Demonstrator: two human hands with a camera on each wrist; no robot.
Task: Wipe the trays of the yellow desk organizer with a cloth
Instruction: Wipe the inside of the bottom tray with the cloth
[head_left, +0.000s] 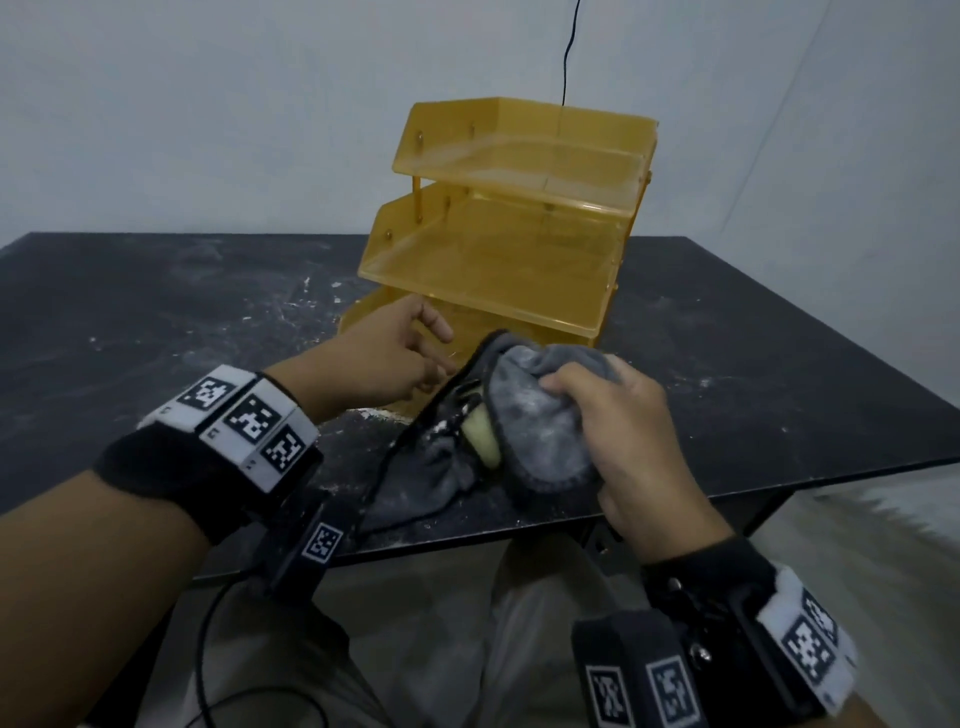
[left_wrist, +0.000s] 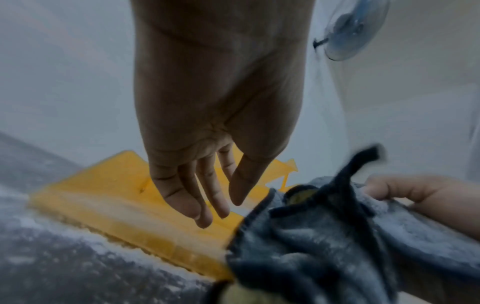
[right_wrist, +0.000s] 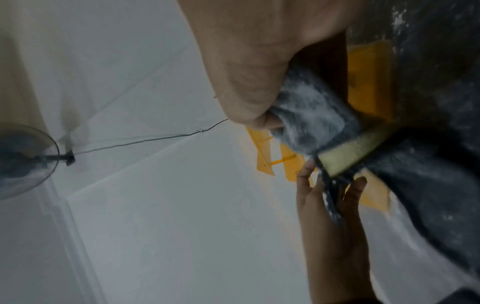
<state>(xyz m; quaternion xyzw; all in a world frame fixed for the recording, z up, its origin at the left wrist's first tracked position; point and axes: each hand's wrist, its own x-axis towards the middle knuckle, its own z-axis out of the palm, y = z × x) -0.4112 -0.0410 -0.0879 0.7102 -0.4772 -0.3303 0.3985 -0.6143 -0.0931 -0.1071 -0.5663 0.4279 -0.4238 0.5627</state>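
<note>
A yellow three-tier desk organizer (head_left: 498, 249) stands on the dark table, and its trays carry a white dusty film. My right hand (head_left: 613, 415) grips a bunched grey cloth (head_left: 530, 426) just in front of the bottom tray (head_left: 363, 317); a pale yellow pad shows inside the folds. My left hand (head_left: 410, 358) hovers at the bottom tray's front left with relaxed fingers and holds nothing. In the left wrist view the left hand (left_wrist: 207, 185) hangs over the organizer (left_wrist: 103, 195) beside the cloth (left_wrist: 324, 246). In the right wrist view the right hand (right_wrist: 246, 72) clutches the cloth (right_wrist: 311, 115).
White powder is smeared over the black table (head_left: 182, 312), thickest near the organizer. The table's front edge (head_left: 467, 535) runs just under my hands, with my legs below it. A black cable (head_left: 569, 52) hangs down the wall behind. A fan (left_wrist: 355, 26) sits overhead.
</note>
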